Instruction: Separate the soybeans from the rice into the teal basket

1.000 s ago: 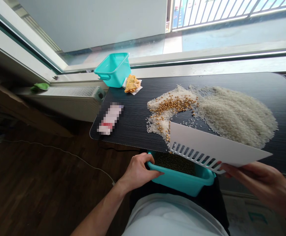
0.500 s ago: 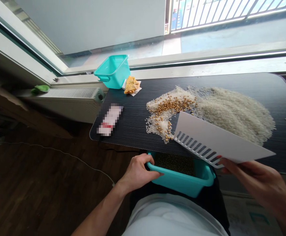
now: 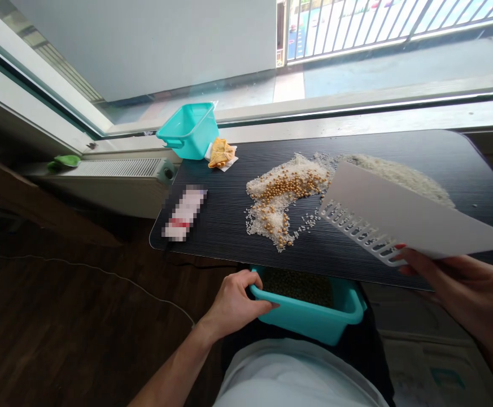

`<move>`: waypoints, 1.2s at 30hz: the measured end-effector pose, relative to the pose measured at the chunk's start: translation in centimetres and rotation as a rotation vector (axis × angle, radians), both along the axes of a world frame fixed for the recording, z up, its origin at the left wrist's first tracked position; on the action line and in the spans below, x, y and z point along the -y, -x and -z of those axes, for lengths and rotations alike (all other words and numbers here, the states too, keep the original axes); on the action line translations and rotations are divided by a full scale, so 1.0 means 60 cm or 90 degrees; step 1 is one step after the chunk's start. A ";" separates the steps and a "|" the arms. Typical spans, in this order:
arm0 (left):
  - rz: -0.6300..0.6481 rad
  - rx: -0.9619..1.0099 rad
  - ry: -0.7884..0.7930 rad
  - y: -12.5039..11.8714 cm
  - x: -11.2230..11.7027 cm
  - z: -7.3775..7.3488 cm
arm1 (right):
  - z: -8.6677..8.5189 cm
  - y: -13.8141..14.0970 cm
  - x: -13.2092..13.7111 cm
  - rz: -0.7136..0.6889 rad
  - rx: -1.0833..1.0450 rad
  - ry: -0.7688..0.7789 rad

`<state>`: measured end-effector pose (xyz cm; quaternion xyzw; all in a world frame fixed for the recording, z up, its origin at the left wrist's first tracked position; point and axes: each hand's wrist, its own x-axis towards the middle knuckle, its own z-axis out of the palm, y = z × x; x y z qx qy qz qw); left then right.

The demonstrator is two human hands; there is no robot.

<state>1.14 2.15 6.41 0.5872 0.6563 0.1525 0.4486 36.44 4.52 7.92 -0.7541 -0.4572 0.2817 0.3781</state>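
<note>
My left hand (image 3: pixel 238 299) is closed on the near-left rim of a teal plastic bin (image 3: pixel 305 316), which sits at my lap below the table edge. Dark greenish grains (image 3: pixel 299 285) lie inside it. In my right hand (image 3: pixel 458 277) is a white slotted plastic panel (image 3: pixel 402 212), pinched along its lower edge and tilted over the table. It partly covers a heap of white rice (image 3: pixel 411 178). Left of the panel, a smaller rice heap (image 3: pixel 267 226) is mixed with round yellow peas or beans (image 3: pixel 286 187).
A second teal bin (image 3: pixel 193 133) stands at the table's far left corner, beside a folded yellow cloth (image 3: pixel 221 154). A blurred pink-and-white item (image 3: pixel 184 213) lies at the left. The dark table (image 3: pixel 221 226) meets a window sill; a radiator (image 3: pixel 119 169) is left.
My right hand has moved the panel to the right, away from the smaller heap, uncovering scattered rice grains on the table. My left hand keeps its hold on the bin rim.
</note>
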 end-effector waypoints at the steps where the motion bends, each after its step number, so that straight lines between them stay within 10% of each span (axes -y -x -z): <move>1: -0.001 0.000 0.002 0.000 0.000 0.000 | 0.002 0.004 -0.005 -0.043 -0.009 0.000; 8: -0.005 0.008 0.011 -0.001 0.000 -0.001 | 0.014 0.057 -0.021 -0.221 -0.042 0.013; 17: -0.010 0.019 -0.001 0.000 0.000 -0.001 | 0.023 0.009 -0.009 -0.007 0.040 -0.013; 23: -0.009 0.012 0.004 0.002 -0.001 -0.002 | 0.010 0.036 -0.037 -0.182 -0.033 0.015; 36: -0.018 0.020 0.014 0.009 0.001 0.000 | -0.022 0.045 -0.042 -0.247 -0.076 0.070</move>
